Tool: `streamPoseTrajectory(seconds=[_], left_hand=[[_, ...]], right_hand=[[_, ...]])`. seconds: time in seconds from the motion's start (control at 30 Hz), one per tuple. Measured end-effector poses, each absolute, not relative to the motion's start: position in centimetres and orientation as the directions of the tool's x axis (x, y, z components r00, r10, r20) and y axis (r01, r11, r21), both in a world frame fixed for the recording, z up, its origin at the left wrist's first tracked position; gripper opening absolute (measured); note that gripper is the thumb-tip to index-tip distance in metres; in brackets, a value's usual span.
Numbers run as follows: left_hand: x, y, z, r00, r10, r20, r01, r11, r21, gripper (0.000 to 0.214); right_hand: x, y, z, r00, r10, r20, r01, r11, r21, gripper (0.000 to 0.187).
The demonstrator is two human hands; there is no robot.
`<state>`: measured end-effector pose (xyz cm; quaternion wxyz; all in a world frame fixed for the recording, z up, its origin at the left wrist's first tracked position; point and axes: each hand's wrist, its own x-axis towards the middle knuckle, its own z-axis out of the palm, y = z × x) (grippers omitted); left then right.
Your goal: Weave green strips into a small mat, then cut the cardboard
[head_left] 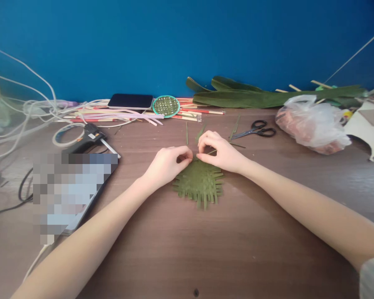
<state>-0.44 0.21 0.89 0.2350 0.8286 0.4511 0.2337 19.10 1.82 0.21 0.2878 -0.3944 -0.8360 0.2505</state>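
A small mat woven from green leaf strips [200, 182] lies on the brown table [187, 249], its loose ends sticking out all round. My left hand [168, 164] pinches at the mat's far edge, fingers closed on a strip. My right hand [220, 151] meets it there, fingers curled and pinching the same edge. A thin green strip [210, 152] pokes out between the two hands.
Black scissors [257, 129] lie right of my hands, beside a plastic bag [311, 122]. Long green leaves [268, 97] rest against the blue wall. A phone [131, 101], a round woven disc [166, 105], sticks, a glue gun [85, 139], cables and a blurred tablet fill the left.
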Motion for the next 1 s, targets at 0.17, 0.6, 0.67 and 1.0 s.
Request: streamPoseTrajectory(seconds=[0.17,0.6,0.67,1.0], left_hand=[[-0.42,0.2,0.93,0.481,0.859,0.175,0.634,-0.479,0.607,0.008],[-0.97,0.41,1.16,0.594,0.78,0.196,0.633,-0.604,0.485,0.027],[-1.09,0.54,1.14,0.615,0.762,0.203,0.621,-0.626,0.471,0.029],[-0.64,0.1,1.39,0.686,0.687,0.24,0.637,-0.726,0.258,0.019]], right_hand=[[19.35,1.93,0.22,-0.55,0.8,0.239,0.588,0.574,-0.57,0.019],[19.3,1.76,0.34,-0.554,0.817,0.161,0.639,0.541,-0.547,0.022],[19.35,1.79,0.26,-0.556,0.815,0.165,0.635,0.544,-0.549,0.022],[19.42,1.79,0.14,-0.557,0.815,0.161,0.631,0.541,-0.556,0.022]])
